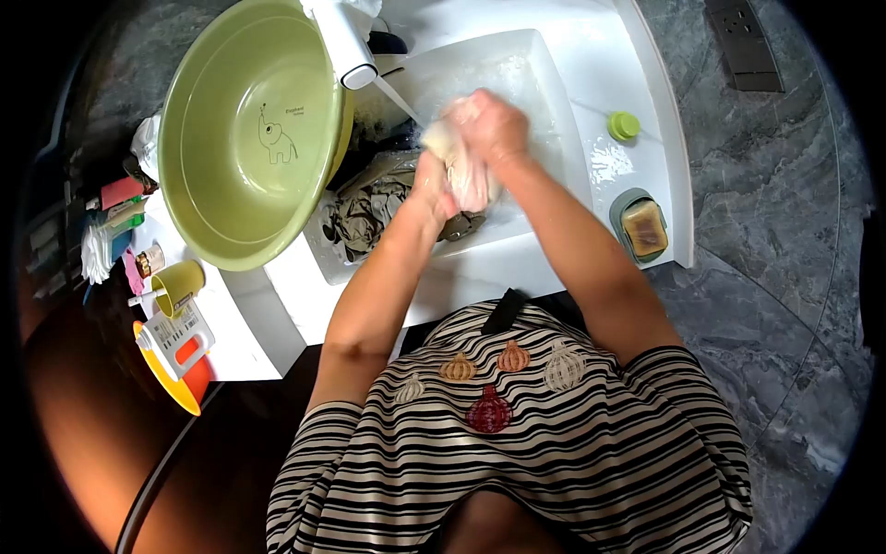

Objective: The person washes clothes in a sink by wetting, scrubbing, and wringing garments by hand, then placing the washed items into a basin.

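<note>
A pale, bunched wet cloth [471, 185] is clasped between the left fingers [428, 174] and right fingers [476, 109]; through a slippery grip, it could be dropped onto the crumpled olive-grey garment [367, 210] beside them.

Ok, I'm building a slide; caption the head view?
Left hand and right hand hold a pale cloth by a running tap, above a sink with dark clothes, near a green basin.
</note>
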Action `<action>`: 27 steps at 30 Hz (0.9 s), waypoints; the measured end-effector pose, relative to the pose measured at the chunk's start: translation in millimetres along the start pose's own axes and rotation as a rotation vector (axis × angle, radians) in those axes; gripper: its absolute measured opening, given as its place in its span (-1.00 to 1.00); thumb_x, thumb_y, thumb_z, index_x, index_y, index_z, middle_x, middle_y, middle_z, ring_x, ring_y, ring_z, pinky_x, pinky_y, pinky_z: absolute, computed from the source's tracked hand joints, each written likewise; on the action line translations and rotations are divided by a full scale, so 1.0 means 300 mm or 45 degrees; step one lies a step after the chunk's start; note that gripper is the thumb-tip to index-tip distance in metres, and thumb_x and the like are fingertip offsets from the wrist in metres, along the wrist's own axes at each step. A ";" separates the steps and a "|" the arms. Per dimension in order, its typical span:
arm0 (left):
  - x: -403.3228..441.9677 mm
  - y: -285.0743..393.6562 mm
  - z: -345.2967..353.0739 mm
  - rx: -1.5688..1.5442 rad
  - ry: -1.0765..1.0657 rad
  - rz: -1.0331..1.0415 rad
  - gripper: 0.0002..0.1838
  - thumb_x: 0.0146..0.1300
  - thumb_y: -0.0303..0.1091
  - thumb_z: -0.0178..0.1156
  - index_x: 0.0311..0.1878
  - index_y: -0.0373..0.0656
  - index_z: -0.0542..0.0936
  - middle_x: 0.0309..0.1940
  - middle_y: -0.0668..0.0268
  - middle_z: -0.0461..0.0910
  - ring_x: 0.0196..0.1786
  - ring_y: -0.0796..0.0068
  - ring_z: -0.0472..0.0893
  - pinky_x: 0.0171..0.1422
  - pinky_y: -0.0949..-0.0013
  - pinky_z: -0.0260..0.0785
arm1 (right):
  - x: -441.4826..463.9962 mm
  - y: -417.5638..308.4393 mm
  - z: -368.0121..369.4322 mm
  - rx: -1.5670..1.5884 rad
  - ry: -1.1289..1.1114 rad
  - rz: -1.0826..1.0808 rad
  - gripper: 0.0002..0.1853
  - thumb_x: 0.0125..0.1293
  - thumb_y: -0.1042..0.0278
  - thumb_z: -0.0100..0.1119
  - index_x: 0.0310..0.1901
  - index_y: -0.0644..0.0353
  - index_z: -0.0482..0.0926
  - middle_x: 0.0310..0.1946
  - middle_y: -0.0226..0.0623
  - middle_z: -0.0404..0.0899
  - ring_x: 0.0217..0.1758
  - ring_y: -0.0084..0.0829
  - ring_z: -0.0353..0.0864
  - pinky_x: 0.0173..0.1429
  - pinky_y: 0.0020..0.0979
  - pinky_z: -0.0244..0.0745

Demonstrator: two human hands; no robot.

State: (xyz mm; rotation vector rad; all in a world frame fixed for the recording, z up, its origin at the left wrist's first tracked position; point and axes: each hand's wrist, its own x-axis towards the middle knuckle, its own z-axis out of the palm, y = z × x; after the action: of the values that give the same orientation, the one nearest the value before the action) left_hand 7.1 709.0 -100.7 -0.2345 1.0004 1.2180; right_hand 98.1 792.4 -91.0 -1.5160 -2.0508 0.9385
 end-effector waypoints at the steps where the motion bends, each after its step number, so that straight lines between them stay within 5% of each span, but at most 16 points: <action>1: -0.025 0.020 0.025 0.004 0.001 0.002 -0.68 0.32 -0.19 -0.08 -0.16 -0.25 0.53 -0.28 0.20 0.59 -0.27 0.25 0.60 -0.17 0.18 0.52 | 0.025 0.038 -0.016 -0.169 -0.068 0.146 -0.69 0.10 0.04 0.25 -0.22 0.05 0.54 -0.30 -0.18 0.61 -0.23 -0.10 0.60 -0.10 -0.22 0.49; 5: -0.046 0.067 -0.008 0.082 0.271 0.149 -0.64 0.30 -0.21 -0.03 0.02 -0.28 0.46 -0.10 0.11 0.58 -0.12 0.26 0.61 0.01 0.20 0.48 | 0.009 0.169 -0.026 -0.079 0.028 0.076 -0.62 0.12 0.01 0.21 -0.10 0.04 0.55 -0.17 -0.14 0.59 -0.08 -0.13 0.58 0.03 -0.22 0.46; 8: -0.036 0.051 -0.065 1.784 0.369 1.006 -0.53 0.13 -0.34 0.19 0.10 -0.30 0.39 0.07 -0.05 0.45 0.18 -0.02 0.40 0.25 0.12 0.28 | -0.072 0.261 -0.013 -0.397 0.265 -0.259 -0.55 0.13 0.10 0.21 0.07 -0.01 0.50 -0.03 -0.18 0.55 0.04 -0.18 0.53 0.10 -0.27 0.43; 11: 0.047 -0.026 -0.174 2.586 0.405 0.974 -0.29 0.12 -0.26 0.22 0.32 -0.27 0.22 0.17 -0.21 0.32 0.27 -0.16 0.27 0.33 0.09 0.20 | -0.125 0.312 -0.007 -0.565 -0.017 -0.667 -0.53 0.07 0.24 0.26 0.09 -0.06 0.50 0.02 -0.17 0.53 0.06 -0.17 0.53 0.12 -0.28 0.44; 13: 0.054 0.024 -0.161 2.507 0.317 0.705 -0.24 0.15 -0.20 0.22 0.36 -0.26 0.17 0.21 -0.20 0.28 0.30 -0.15 0.24 0.35 0.14 0.18 | -0.102 0.357 -0.019 -0.125 -0.500 -0.439 -0.63 0.07 0.30 0.23 -0.02 -0.02 0.57 -0.03 -0.13 0.56 0.03 -0.20 0.55 0.07 -0.24 0.45; 14: 0.059 0.051 -0.139 2.414 0.221 0.469 -0.20 0.17 -0.13 0.21 0.40 -0.25 0.12 0.25 -0.19 0.24 0.34 -0.14 0.21 0.38 0.20 0.16 | -0.078 0.341 -0.042 -0.264 -0.526 -0.128 -0.68 0.07 0.31 0.21 -0.07 0.03 0.58 -0.06 -0.08 0.55 -0.05 -0.21 0.57 0.00 -0.28 0.47; 15: 0.057 0.060 -0.114 2.417 0.216 0.482 -0.20 0.17 -0.13 0.21 0.40 -0.25 0.12 0.25 -0.19 0.24 0.34 -0.14 0.21 0.38 0.20 0.16 | -0.060 0.346 -0.022 -0.268 -0.515 -0.130 -0.68 0.07 0.31 0.21 -0.07 0.03 0.58 -0.06 -0.08 0.55 -0.05 -0.21 0.57 0.00 -0.28 0.47; 17: 0.030 0.052 -0.088 1.251 0.182 0.522 -0.11 0.26 0.08 0.13 0.48 -0.09 -0.07 0.39 -0.01 0.12 0.39 -0.06 0.18 0.40 0.03 0.08 | -0.053 0.348 0.055 0.254 -0.248 0.521 -0.69 0.11 0.32 0.16 -0.07 0.10 0.56 -0.16 -0.17 0.59 -0.14 -0.29 0.59 -0.06 -0.31 0.48; 18: -0.097 0.086 0.036 0.916 0.142 0.211 -0.07 0.24 0.32 0.00 0.48 -0.04 -0.06 0.48 0.13 -0.08 0.47 0.06 0.03 0.41 -0.17 -0.03 | -0.063 0.311 0.064 0.257 -0.247 0.522 -0.69 0.11 0.32 0.16 -0.07 0.10 0.56 -0.16 -0.17 0.59 -0.14 -0.29 0.59 -0.06 -0.31 0.48; 20: -0.091 0.078 0.024 0.755 0.067 0.108 -0.05 0.21 0.38 -0.05 0.48 -0.03 -0.05 0.48 0.13 -0.11 0.47 0.04 0.01 0.39 -0.26 -0.07 | -0.113 0.166 0.044 1.120 -0.332 0.723 -0.70 0.15 0.28 0.11 -0.09 0.18 0.53 -0.26 -0.30 0.59 -0.21 -0.39 0.58 -0.12 -0.34 0.48; 21: -0.085 0.078 0.019 0.587 -0.013 0.005 -0.03 0.18 0.44 -0.09 0.47 -0.01 -0.03 0.48 0.13 -0.13 0.47 0.03 -0.01 0.37 -0.35 -0.10 | -0.142 0.070 0.018 1.218 -0.337 0.675 -0.70 0.15 0.27 0.09 -0.09 0.21 0.52 -0.29 -0.34 0.57 -0.25 -0.43 0.56 -0.12 -0.36 0.47; 23: -0.071 0.084 0.005 0.341 -0.104 -0.018 -0.03 0.15 0.48 -0.11 0.44 -0.02 0.04 0.36 0.14 0.17 0.35 0.12 0.24 0.37 -0.19 0.07 | -0.212 -0.013 -0.006 1.421 -0.567 0.449 -0.71 0.13 0.29 0.08 -0.15 0.27 0.51 -0.36 -0.32 0.55 -0.34 -0.50 0.54 -0.19 -0.44 0.46; 25: -0.006 0.090 -0.068 0.025 -0.485 -0.093 -0.16 0.23 0.40 -0.11 0.40 -0.01 0.15 0.20 0.26 0.35 0.16 0.32 0.39 0.24 0.09 0.30 | -0.295 -0.144 -0.062 1.092 -0.514 -0.035 -0.80 0.00 0.30 0.13 -0.35 0.22 0.54 -0.44 -0.30 0.57 -0.40 -0.44 0.56 -0.26 -0.38 0.47; 26: -0.121 0.101 0.053 0.103 -0.080 -0.077 -0.19 0.23 0.37 -0.06 0.33 -0.08 0.23 0.07 0.26 0.44 -0.02 0.32 0.49 0.07 0.18 0.40 | -0.334 -0.232 -0.127 0.781 -0.405 -0.252 -0.83 -0.06 0.30 0.15 -0.39 0.13 0.57 -0.47 -0.26 0.58 -0.43 -0.29 0.57 -0.28 -0.32 0.47; 27: -0.102 0.081 0.022 0.116 -0.168 -0.023 -0.29 0.25 0.34 -0.05 0.15 -0.14 0.39 -0.08 0.28 0.52 -0.12 0.29 0.51 -0.03 0.20 0.43 | -0.358 -0.264 -0.120 0.616 -0.252 -0.545 -0.83 -0.06 0.41 0.20 -0.38 0.20 0.52 -0.48 -0.20 0.54 -0.41 -0.31 0.56 -0.28 -0.34 0.46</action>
State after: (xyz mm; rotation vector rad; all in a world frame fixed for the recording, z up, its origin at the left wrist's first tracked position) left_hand -10.6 702.0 -66.0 -0.0900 0.9346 1.1536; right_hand 104.2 686.4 -2.7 -0.7255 -1.9664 1.3160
